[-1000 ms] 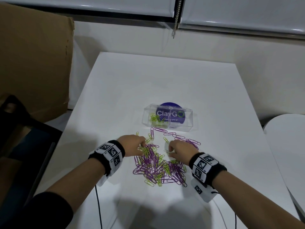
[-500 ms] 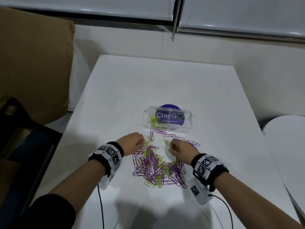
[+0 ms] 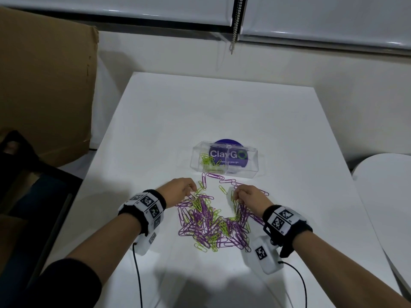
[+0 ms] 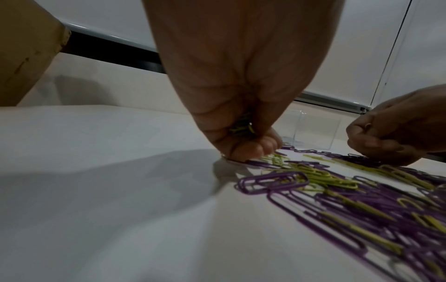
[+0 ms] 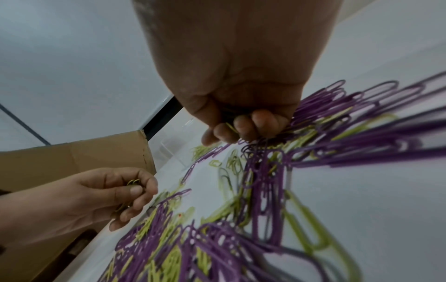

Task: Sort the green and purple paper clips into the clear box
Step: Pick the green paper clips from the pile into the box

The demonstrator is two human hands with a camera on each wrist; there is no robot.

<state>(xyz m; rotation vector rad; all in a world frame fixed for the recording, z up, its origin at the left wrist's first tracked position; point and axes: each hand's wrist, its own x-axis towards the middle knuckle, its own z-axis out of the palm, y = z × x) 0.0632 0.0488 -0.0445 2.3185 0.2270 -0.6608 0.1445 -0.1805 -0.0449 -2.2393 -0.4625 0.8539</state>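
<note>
The mixed heap of green and purple paper clips (image 3: 213,225) lies on the white table (image 3: 200,112), on its near half, with a loose string of purple clips (image 3: 222,177) trailing from the heap's far edge towards the clear box (image 3: 223,160). The box stands just beyond the heap, apart from both hands, and has two compartments: the left one holds a small cluster of green clips (image 3: 208,161), while the right one shows only the purple "ClayGo" sticker (image 3: 233,154) seen through the plastic (whether that sticker is on the box or on the table beneath it I cannot tell).

The left hand (image 3: 180,188) sits at the heap's far left edge with its fingers curled; the left wrist view shows several green clips (image 4: 241,127) bunched inside the curled fingers, and the fingertips (image 4: 248,150) touch the table beside the nearest purple clips. The right hand (image 3: 249,196) is at the heap's far right edge, fingers also curled downward; in the right wrist view a thin green clip (image 5: 231,127) is pinched between its fingertips, which press into a tangle of purple clips.

Both wrists wear black bands with white marker blocks (image 3: 149,204), each trailing a black cable (image 3: 138,274). A brown cardboard box (image 3: 44,85) stands left of the table, and white roller blinds (image 3: 311,16) with a bead chain (image 3: 234,25) hang behind it.
</note>
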